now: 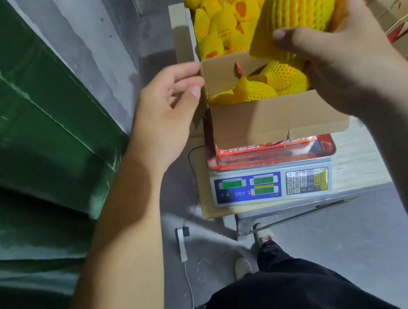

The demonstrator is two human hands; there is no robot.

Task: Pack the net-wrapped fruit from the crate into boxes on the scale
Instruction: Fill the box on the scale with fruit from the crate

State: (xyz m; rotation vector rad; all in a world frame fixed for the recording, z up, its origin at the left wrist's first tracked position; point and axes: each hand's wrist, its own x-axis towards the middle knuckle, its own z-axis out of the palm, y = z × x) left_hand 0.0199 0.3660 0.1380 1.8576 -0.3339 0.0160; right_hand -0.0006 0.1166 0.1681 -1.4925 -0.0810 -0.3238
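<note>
An open cardboard box [272,118] stands on a digital scale [272,183], and several fruits in yellow foam net [262,88] lie inside it. Above the box's right side, my right hand [337,56] is shut on one more net-wrapped fruit [299,3]. At the box's left edge, my left hand [170,106] has its fingertips on the corner flap. Behind the box, the crate [191,27] is heaped with more net-wrapped fruit [224,10].
The scale rests on a small wooden table [355,161] with metal legs. Stacked cardboard boxes [401,0] rise at the right. A green tarpaulin [18,131] covers the left side. A power cable and adapter [182,232] trail over the concrete floor by my feet.
</note>
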